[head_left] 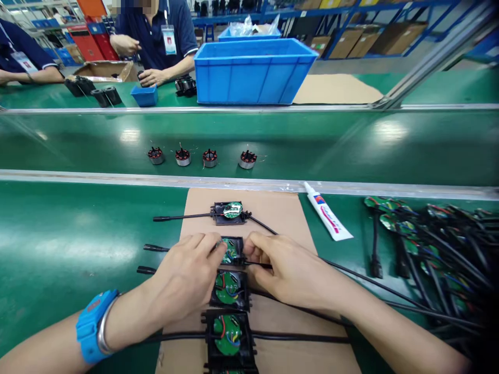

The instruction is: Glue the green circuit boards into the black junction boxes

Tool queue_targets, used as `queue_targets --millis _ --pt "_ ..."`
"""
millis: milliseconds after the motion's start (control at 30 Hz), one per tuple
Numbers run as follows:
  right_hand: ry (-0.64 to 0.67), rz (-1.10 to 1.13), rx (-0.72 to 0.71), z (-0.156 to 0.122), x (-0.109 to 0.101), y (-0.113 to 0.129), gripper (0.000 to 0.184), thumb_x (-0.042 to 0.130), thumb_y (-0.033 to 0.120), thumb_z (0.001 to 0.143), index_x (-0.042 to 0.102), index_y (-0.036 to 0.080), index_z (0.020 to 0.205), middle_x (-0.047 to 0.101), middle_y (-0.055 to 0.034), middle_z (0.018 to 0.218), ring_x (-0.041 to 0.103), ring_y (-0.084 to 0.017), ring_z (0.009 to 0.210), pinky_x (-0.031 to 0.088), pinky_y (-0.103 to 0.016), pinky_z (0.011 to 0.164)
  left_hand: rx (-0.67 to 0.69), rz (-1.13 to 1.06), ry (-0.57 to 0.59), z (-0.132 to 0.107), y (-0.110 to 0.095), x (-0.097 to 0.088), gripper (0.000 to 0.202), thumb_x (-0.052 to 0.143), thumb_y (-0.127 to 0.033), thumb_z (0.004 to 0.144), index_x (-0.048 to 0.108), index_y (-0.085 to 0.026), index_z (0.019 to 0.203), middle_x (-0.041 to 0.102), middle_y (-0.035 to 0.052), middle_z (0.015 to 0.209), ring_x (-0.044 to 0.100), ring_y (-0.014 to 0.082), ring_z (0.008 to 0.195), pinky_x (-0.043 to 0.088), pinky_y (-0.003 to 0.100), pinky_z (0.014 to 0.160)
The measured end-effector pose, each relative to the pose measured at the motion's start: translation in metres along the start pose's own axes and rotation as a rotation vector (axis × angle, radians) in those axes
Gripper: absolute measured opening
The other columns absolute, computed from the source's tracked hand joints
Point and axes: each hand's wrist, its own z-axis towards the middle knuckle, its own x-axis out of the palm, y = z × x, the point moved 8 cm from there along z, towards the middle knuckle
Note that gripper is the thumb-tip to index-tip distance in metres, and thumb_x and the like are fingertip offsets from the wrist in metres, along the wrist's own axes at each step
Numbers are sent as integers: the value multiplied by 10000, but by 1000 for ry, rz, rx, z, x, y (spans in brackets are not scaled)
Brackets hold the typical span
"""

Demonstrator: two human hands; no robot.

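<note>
One handled housing [239, 248], illegible tube lettering [330, 219]

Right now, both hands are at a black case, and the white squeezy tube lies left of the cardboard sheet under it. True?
No: the head view shows the white tube right of the cardboard sheet. The left hand and right hand are at a black case.
</note>
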Motion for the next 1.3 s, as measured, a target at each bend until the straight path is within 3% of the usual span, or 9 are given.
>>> queue_targets --millis 133,233,333,600,667,800,900,1033,1300 --pt "-59 -204 -22 -4 2 6 65 465 165 824 523 181 801 584 -14 781 501 -141 672 323 -275 614 176 -174 18 5 -5 10 212 419 -122 909 619 -139 980 617 65 1057 562 197 939 467 365 848" --pt "-195 -342 -132 -6 6 14 167 401 155 883 546 169 800 566 -34 747 501 -154 640 298 -296 606 153 -197 25 6 -1 21 195 413 -105 913 604 -142 925 634 51 1032 571 182 888 429 363 829" --pt "-300 -344 -97 -6 8 7 213 369 156 914 564 156 828 580 -40 745 528 -155 639 293 -301 597 146 -199 8 6 0 23 192 409 -95 909 593 -141 934 636 50 1043 568 185 890 403 361 835" --pt "-62 -392 11 5 17 -5 157 387 113 871 522 171 812 576 -37 767 540 -167 657 279 -310 589 114 -154 48 8 -3 22 368 429 -51 826 530 -153 1164 595 43 959 515 194 837 386 350 796" --pt "-84 -506 -21 7 18 0 157 412 80 837 540 168 812 586 -51 786 532 -178 658 250 -315 570 132 -110 23 11 -8 20 407 438 -58 799 527 -132 1189 583 59 966 505 203 843 381 357 780" --pt "-215 -649 -140 3 20 10 195 436 22 792 574 158 813 581 -73 811 517 -200 715 252 -320 563 140 -21 17 14 -16 22 226 437 -78 807 594 -125 962 548 62 858 476 203 778 379 366 724" --pt "-295 -572 -195 -3 17 5 176 447 65 844 581 153 774 561 -77 828 490 -199 771 338 -316 641 132 -23 19 10 -16 25 355 437 -70 816 564 -108 1145 573 71 943 491 208 833 399 368 754" --pt "-372 -172 -215 -5 8 -9 166 450 152 916 603 140 853 568 -74 867 488 -184 859 412 -327 783 111 -42 43 6 -12 27 511 430 -47 812 467 -134 1314 581 69 1043 497 214 886 407 377 797" --pt "-384 -3 -281 -3 12 -8 210 421 74 879 623 113 837 575 -79 815 500 -169 800 428 -317 732 199 88 64 16 -26 21 288 455 -91 841 598 -107 1090 582 55 912 481 205 785 385 396 763"
